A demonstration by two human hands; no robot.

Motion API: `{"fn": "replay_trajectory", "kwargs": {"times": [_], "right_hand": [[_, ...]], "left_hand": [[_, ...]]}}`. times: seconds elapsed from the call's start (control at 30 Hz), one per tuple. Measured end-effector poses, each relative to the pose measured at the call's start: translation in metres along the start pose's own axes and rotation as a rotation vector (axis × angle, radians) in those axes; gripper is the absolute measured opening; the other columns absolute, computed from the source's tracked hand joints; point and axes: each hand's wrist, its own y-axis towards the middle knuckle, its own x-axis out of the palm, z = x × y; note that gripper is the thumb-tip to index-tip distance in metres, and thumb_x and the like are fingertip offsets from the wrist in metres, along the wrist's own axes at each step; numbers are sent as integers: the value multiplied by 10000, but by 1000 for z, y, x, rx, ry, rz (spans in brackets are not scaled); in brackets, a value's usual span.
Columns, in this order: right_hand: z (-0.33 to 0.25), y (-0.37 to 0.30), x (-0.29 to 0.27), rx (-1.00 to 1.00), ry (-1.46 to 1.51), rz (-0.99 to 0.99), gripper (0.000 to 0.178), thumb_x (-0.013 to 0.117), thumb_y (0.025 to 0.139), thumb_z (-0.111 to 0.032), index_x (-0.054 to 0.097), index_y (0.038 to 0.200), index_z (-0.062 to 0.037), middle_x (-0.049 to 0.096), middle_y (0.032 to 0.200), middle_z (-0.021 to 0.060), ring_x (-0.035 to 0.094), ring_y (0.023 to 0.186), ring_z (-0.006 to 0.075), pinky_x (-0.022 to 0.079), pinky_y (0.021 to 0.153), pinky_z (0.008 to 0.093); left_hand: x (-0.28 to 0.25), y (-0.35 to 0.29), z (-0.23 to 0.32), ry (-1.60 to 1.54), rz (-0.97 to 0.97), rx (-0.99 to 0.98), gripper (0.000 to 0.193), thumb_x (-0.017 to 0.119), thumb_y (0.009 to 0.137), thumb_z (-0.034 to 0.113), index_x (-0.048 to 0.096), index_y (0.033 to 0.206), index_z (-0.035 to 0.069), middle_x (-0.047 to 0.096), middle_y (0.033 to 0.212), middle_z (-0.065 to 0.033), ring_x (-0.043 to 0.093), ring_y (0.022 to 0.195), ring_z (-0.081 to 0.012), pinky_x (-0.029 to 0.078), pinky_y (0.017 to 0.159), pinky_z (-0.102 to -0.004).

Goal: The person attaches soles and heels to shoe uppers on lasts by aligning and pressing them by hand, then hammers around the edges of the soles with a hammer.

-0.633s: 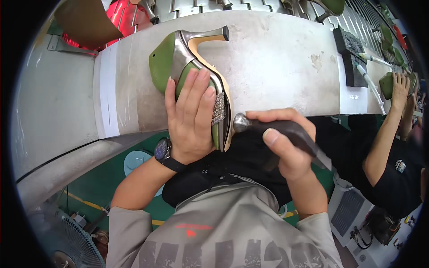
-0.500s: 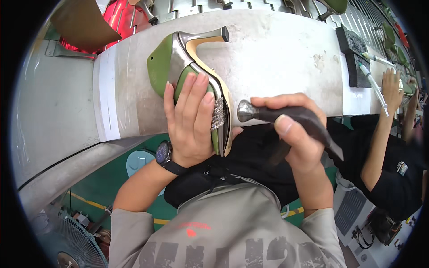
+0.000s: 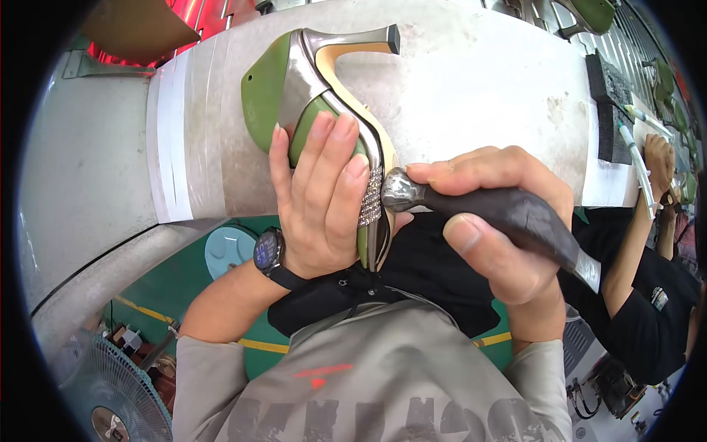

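A green and metallic-grey high-heeled shoe (image 3: 305, 79) lies on its side, its heel away from me and its toe toward me. A green last with a small hole shows in its opening, and a glittery strap crosses its front. My left hand (image 3: 320, 199) is closed round the forepart, fingers over the upper and the thumb tip showing past the sole. My right hand (image 3: 508, 214) grips a shoemaker's hammer (image 3: 504, 214) by its dark wrapped head. The hammer's round metal face meets the sole edge beside the glittery strap. The hammer's handle is hidden.
The shoe rests over a pale worktop (image 3: 471, 81). At right are a dark foam block (image 3: 610, 110) and syringes (image 3: 638, 162), near a co-worker's hand (image 3: 658, 162). More green shoes (image 3: 593, 15) sit beyond the worktop. A fan (image 3: 110, 390) stands at lower left.
The hammer has moved left, from a gap beside the shoe to its sole edge. My left hand keeps its hold on the shoe.
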Motion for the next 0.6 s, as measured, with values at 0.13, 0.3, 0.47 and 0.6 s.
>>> {"fn": "replay_trajectory", "kwargs": {"times": [0.13,0.3,0.47,0.6], "right_hand": [[1,-7,4,4,24,1,342,757,820,-145,673,1052,91,739,1069,274,731,1002,306,561,957,392],[7,-16,3,-182,-76,-49,268,790,824,4,707,1074,49,759,1039,183,769,960,274,613,879,358],[13,-42,15,-279,-169,-125,300,830,769,-66,713,1014,61,743,1037,263,761,989,376,627,884,426],[2,-28,10,-279,-227,-158,336,831,830,-140,685,1037,82,726,1056,321,751,1004,430,620,891,456]], "left_hand": [[2,0,0,-3,20,-2,679,649,1006,458,404,1466,22,541,1461,-277,539,1371,-443,256,1193,-676],[0,-5,-8,15,-12,26,694,665,996,462,405,1469,25,535,1471,-278,539,1370,-442,249,1196,-670],[-1,-3,1,-20,-12,-10,628,642,1016,427,419,1455,37,542,1470,-268,549,1360,-438,254,1186,-680],[-3,-5,-3,11,-25,11,570,628,1025,419,450,1414,43,563,1445,-257,570,1341,-426,283,1175,-685]]}}
